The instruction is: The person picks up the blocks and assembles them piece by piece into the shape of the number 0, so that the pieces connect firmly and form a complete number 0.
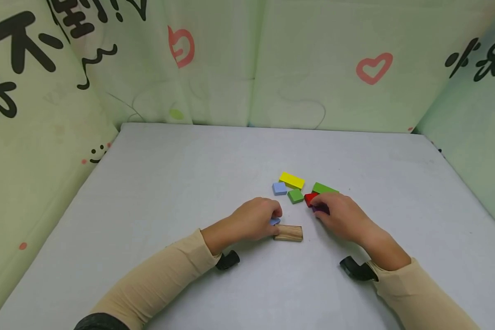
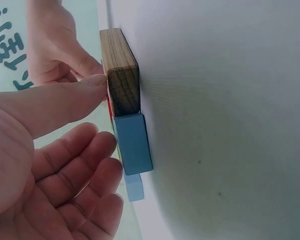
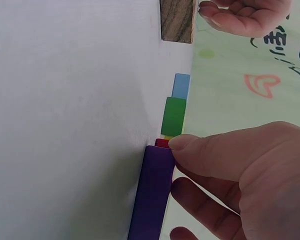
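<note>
My left hand is over a wood-grain block and a blue block, which lie end to end. In the left wrist view the thumb touches the wooden block's upper edge; the loosely bent fingers are beside the blue block's top. My right hand holds a long purple block, thumb at its near end and fingers bent behind it. A red block sits right by those fingertips. Beyond it lies a long green block, partly hidden by the right hand.
Between and beyond the hands lie a small green block, a light blue block and a yellow block, close together. The white table stretches around them. Printed pale green curtains enclose its back and sides.
</note>
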Demonstrator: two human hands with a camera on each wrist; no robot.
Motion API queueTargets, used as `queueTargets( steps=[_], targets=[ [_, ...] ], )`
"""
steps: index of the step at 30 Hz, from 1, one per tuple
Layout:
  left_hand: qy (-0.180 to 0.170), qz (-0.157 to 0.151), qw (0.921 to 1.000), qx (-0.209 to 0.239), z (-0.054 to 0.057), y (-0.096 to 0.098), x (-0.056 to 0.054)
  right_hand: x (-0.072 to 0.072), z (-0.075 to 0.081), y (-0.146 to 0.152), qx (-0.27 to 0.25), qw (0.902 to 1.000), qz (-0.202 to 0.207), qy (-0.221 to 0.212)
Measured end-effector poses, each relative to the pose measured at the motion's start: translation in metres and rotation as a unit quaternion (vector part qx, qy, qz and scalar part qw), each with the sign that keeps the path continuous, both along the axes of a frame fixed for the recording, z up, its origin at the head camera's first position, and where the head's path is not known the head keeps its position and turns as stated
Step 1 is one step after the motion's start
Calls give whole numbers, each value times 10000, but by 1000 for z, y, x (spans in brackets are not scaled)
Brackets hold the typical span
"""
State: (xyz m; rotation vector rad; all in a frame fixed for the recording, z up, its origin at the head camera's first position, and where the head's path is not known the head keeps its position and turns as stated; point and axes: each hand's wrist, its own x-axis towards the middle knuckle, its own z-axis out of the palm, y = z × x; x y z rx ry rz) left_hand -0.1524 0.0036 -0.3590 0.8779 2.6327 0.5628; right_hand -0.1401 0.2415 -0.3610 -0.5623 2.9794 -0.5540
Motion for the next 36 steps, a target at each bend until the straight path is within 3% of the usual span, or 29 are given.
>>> queueTargets(
  steps=[24, 36],
  targets=[
    [14, -12, 10000, 39, -2, 0, -1, -17, 2, -4, 235, 9975, -631, -197],
    [68, -29, 9999, 92, -3, -1, -1, -20, -1, -8, 161, 9981, -582, -139]
  ],
)
